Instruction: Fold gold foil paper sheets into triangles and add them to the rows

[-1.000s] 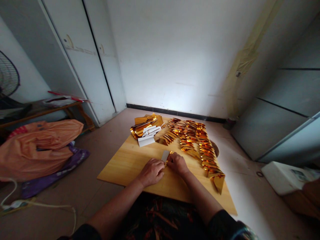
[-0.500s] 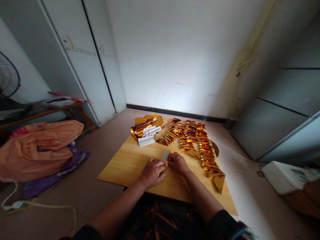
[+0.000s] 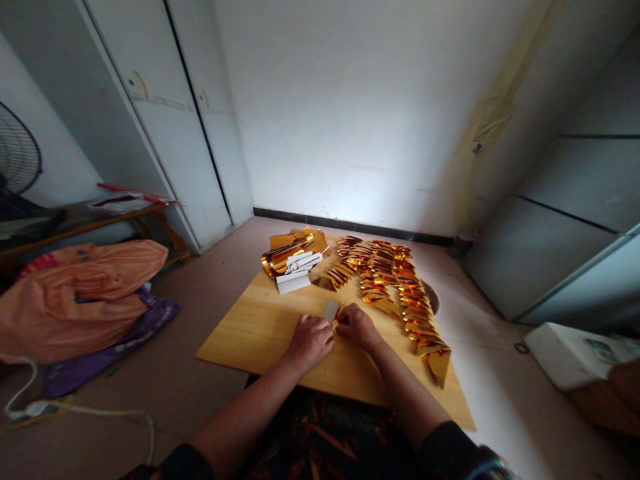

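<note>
Both my hands meet over the middle of the wooden board, working a small piece of gold foil paper (image 3: 331,310) whose pale grey side faces up. My left hand (image 3: 311,340) rests on the board with curled fingers pressed at the paper's near left edge. On the other side, my right hand (image 3: 357,327) pinches the paper, and a bit of gold shows by its fingertips. My fingers hide most of the piece. Rows of folded gold foil pieces (image 3: 417,310) stand close together to the right and beyond. Loose gold foil sheets (image 3: 280,257) lie at the far left.
The wooden board (image 3: 240,333) stands low before me. White paper strips (image 3: 294,283) lie by the foil sheets. An orange cloth-like heap (image 3: 100,287) and a cable (image 3: 100,412) are on the floor at left; a white box (image 3: 570,353) is at right.
My left hand has shifted slightly right and its fingers have curled in closer to the right hand. The right hand keeps nearly the same place on the foil paper.
</note>
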Motion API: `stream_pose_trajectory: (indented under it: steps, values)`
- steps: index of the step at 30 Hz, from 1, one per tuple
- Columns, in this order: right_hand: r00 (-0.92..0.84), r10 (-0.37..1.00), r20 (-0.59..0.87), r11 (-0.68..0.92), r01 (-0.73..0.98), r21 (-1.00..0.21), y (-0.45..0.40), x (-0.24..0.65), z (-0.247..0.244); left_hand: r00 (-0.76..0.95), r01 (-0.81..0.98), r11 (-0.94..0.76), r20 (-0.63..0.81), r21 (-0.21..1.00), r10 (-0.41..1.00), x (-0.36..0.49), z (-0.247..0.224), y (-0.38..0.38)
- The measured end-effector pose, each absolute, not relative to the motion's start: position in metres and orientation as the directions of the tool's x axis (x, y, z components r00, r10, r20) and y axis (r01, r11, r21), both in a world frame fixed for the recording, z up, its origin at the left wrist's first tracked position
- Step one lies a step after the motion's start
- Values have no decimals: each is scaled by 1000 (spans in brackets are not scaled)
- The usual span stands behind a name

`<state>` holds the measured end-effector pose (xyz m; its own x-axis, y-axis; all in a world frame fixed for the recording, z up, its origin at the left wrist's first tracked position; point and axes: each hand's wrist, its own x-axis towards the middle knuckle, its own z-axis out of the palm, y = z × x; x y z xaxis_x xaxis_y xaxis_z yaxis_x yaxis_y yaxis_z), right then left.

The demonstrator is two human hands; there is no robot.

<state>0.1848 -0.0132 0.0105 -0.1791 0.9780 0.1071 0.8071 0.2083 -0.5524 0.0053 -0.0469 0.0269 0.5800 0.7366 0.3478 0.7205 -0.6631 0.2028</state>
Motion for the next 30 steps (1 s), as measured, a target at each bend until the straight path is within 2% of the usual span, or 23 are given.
stream_pose_trajectory:
  steps: [3,7,10,13,17,20,23,30]
  values:
    - [-226,962,153,273,818,-507,-12,188,10,545,762,-626,356,167,759,13,27,-44]
    - [-326,920,216,384,859,-340,-20,192,18,528,774,-613,371,160,764,14,27,-40]
    - [-348,921,176,381,898,-220,-31,189,29,529,772,-617,384,154,757,7,25,-36]
    - [-386,914,127,403,900,-165,-41,183,38,539,774,-619,373,136,756,-4,24,-31]
    - [-450,886,113,463,870,-170,-50,178,38,543,771,-623,373,133,752,-13,23,-27]
    - [-447,877,177,477,855,-203,-52,180,32,564,759,-640,366,123,740,-14,23,-25]
    - [-453,860,236,503,832,-233,-52,185,27,602,745,-656,300,123,740,-13,24,-24]
    - [-491,844,217,535,803,-262,-46,192,31,593,768,-635,281,83,754,-9,27,-27]
